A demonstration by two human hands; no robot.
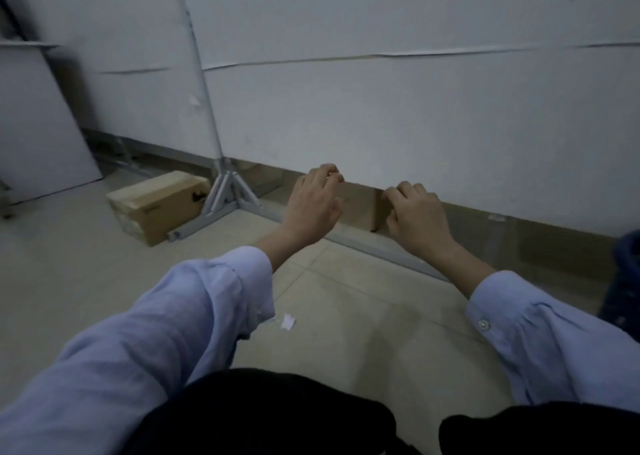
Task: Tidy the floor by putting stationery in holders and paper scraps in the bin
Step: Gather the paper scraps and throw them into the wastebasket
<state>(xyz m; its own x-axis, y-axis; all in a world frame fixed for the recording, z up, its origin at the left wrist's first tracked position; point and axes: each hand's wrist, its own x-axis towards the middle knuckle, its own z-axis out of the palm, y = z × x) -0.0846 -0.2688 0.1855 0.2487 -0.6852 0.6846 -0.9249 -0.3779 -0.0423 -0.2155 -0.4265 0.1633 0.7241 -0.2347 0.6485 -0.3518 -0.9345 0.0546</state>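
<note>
Left hand: the left hand point(317, 202) reaches forward at 12 o'clock from the lap and hovers above the floor with its fingers curled. A small pale glint shows at the fingertips, and I cannot tell whether they pinch anything.
Right hand: the right hand point(415, 217) is just beside it at 3 o'clock, apart from it, back up and fingers loosely bent. Nothing shows in its grasp.
Task's thing: a small white torn paper scrap point(287, 322) lies flat on the pale beige tiled floor point(86, 281). It is at 6 o'clock from the left hand, just beside the light-blue shirt sleeve point(156, 316), and neither hand touches it.
Other task things: no stationery and no holder is in view.
Possible bin: a dark blue object point(623, 274) is cut off by the frame edge at 3 o'clock, and I cannot tell what it is.
Surroundings: a brown cardboard box point(156, 205) sits at 9 o'clock from the left hand, against a grey metal stand foot point(225, 195). The white panelled wall point(381, 108) rises at 12 o'clock, and a brown cardboard piece point(363, 205) at its base shows between the two hands.
Step in hand: this looks like the paper-scrap part of the task, with both hands in the air between pick-ups and one scrap left on the floor.
Next move calls for: drawing a hand toward 6 o'clock and lowering it to the tile. The scrap is thin and flat, so I judge a fingertip pinch under one edge would suit it. After that the bin needs finding, perhaps toward 3 o'clock.
Risk: the light scrap may slide away under a brushing sleeve.
</note>
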